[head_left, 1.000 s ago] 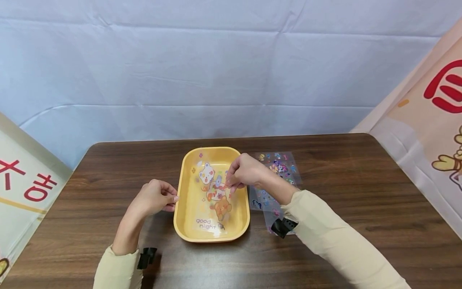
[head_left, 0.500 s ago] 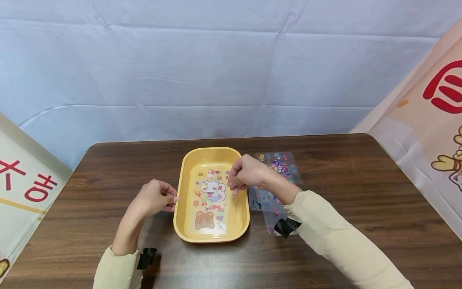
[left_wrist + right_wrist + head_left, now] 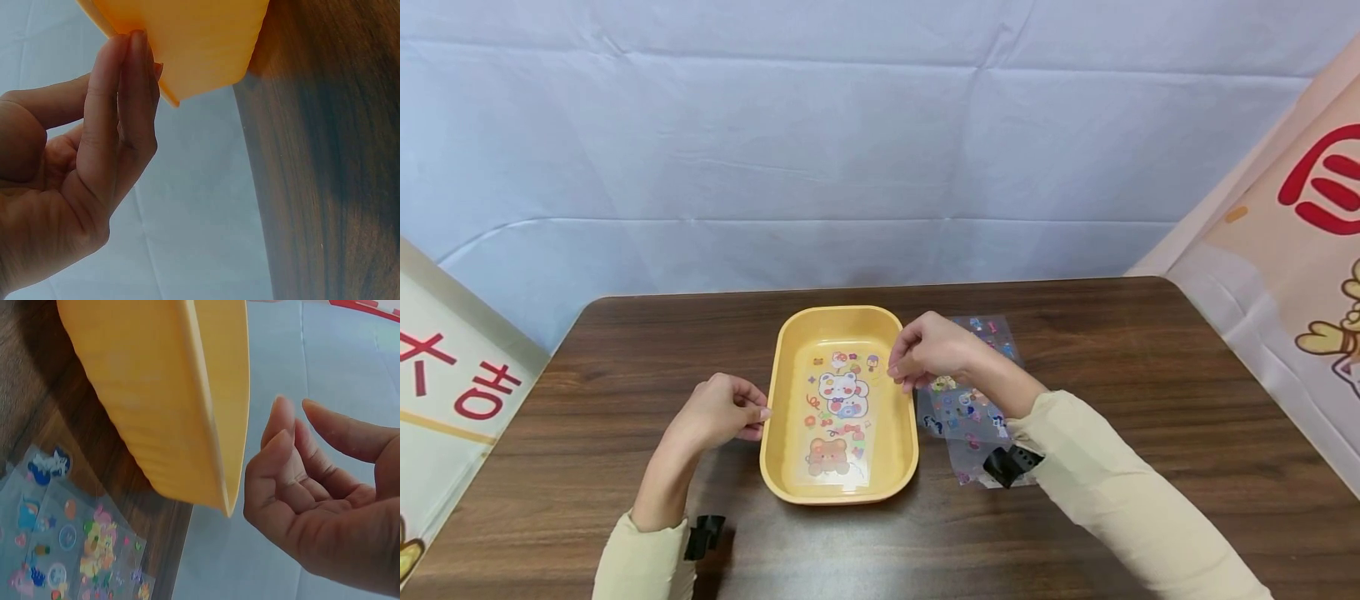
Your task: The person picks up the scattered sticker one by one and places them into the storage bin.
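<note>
A yellow plastic tray (image 3: 895, 450) with rounded corners stands on the wooden table. Flat on its floor lies a clear sticker sheet (image 3: 841, 406) printed with white and brown bears. My left hand (image 3: 721, 410) pinches the tray's left rim; in the left wrist view its fingertips (image 3: 134, 47) meet the edge. Over the right rim hovers my right hand (image 3: 934, 348), fingers loosely curled. In the right wrist view a gap shows between thumb and fingertips, with nothing held, and the tray's outer wall (image 3: 137, 381) is close beside the hand.
Several more clear sticker sheets (image 3: 962, 425) with colourful prints overlap on the table right of the tray, partly under my right forearm. A pale cloth (image 3: 880, 150) hangs behind the table's far edge. Printed banners (image 3: 1277, 275) flank both sides.
The bear sticker sheet has dropped from my right hand and settled flat in the tray. My right hand has drawn back to the right. My left hand stays at the rim.
</note>
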Demonstrator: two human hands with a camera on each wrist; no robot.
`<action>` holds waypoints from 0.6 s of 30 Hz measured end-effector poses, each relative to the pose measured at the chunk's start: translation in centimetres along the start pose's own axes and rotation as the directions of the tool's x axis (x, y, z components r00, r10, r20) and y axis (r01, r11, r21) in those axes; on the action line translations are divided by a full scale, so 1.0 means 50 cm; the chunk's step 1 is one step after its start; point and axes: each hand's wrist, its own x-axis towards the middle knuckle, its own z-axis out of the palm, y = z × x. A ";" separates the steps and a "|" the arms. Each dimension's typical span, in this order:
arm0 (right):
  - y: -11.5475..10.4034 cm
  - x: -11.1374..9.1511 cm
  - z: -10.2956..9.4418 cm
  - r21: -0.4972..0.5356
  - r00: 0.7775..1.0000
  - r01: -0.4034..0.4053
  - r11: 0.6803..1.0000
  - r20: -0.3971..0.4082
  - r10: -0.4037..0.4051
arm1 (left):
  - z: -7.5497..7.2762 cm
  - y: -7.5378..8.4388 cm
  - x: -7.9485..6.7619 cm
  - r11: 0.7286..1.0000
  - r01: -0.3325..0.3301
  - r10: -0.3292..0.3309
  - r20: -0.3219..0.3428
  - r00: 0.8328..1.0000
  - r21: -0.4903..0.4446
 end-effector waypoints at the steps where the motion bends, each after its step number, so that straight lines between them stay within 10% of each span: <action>1: 0.002 -0.001 -0.004 -0.003 1.000 0.004 1.000 -0.002 -0.004 | 0.000 0.000 0.000 1.000 0.000 0.000 0.000 1.000 0.001; 18: 0.054 -0.016 -0.077 -0.022 0.997 -0.025 0.999 -0.069 0.024 | -0.001 -0.002 0.001 1.000 -0.004 0.004 0.003 1.000 0.020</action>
